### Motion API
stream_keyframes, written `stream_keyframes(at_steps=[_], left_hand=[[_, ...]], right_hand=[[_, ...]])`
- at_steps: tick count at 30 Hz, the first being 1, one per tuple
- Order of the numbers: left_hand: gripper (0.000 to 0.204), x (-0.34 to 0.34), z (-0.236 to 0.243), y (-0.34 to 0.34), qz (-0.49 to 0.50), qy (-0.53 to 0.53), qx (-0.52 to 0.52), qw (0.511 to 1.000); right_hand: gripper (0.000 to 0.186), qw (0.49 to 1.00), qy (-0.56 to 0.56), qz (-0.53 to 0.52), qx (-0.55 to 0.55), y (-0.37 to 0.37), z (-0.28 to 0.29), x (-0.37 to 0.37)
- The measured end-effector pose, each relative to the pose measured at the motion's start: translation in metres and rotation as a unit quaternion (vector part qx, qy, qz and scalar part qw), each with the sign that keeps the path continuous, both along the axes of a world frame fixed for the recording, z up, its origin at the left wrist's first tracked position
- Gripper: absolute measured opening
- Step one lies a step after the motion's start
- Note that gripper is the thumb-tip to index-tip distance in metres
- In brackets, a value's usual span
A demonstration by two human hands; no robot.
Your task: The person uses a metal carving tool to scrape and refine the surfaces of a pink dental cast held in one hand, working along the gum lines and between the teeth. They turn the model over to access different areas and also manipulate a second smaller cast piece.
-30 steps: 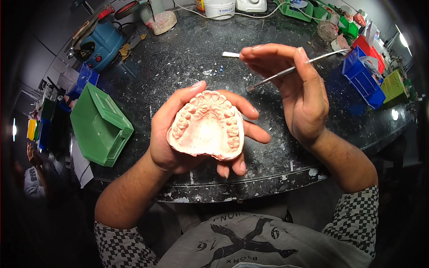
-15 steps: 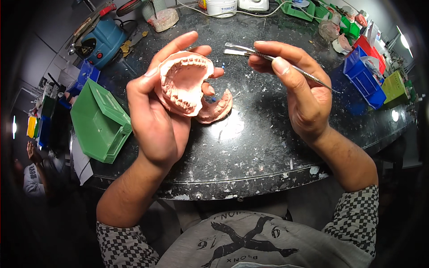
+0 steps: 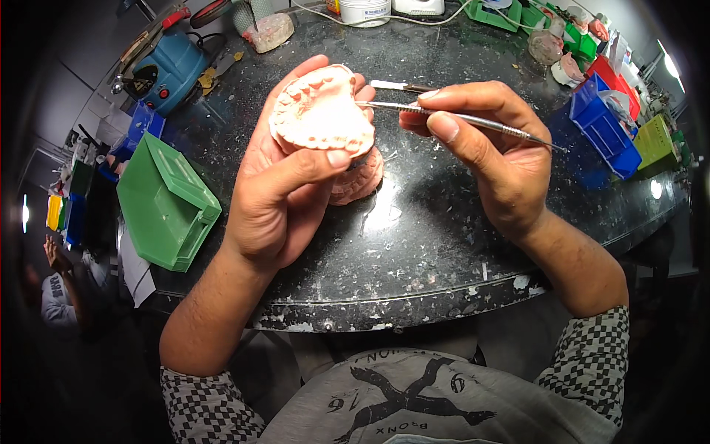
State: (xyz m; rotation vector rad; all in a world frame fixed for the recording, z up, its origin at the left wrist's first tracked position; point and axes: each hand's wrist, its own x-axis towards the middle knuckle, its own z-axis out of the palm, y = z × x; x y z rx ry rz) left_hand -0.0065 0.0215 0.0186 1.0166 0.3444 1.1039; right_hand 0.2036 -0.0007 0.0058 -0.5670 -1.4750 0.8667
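A pink plaster dental cast [image 3: 314,111] rests in my left hand [image 3: 277,181], its teeth and palate facing up and the thumb pressed along its near rim. Between the thumb and fingers of my right hand [image 3: 492,140] is a thin metal dental carver [image 3: 473,118]. The carver's left tip meets the cast's right edge; whether it touches I cannot tell. Beyond those fingers a pale flat blade with a dark handle [image 3: 388,85] shows, its other end hidden. A second pink dental cast [image 3: 359,185] sits on the black table [image 3: 414,251], partly covered by the held one.
A green bin [image 3: 166,207] stands at the left, with a teal machine [image 3: 174,70] behind it. At the right are a blue bin [image 3: 603,137] and a yellow-green box [image 3: 657,144]. A white tub [image 3: 364,11] and a cable lie along the back. Another person [image 3: 63,285] appears far left.
My left hand has turned the cast, tipping its palate further up, and the thumb has come over the near rim. The carver's tip has moved left and down to the cast's edge.
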Motion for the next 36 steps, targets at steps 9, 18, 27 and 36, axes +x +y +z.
stream_keyframes(at_steps=[9,18,27,36], left_hand=[[0.084,0.01,-0.014,0.001,0.17,0.104,0.313,0.929],[0.083,0.008,-0.015,0.0,0.183,0.159,0.418,0.875],[0.084,0.004,-0.016,-0.002,0.211,0.197,0.428,0.856],[0.094,0.008,-0.014,-0.006,0.241,0.197,0.438,0.843]], right_hand=[[0.017,0.998,-0.049,0.005,0.039,-0.002,0.002,0.005],[0.017,0.988,-0.111,0.015,0.107,-0.005,0.005,0.003],[0.022,0.98,-0.141,0.001,0.143,-0.007,0.008,0.004],[0.023,0.956,-0.195,-0.015,0.218,-0.009,0.01,0.006]])
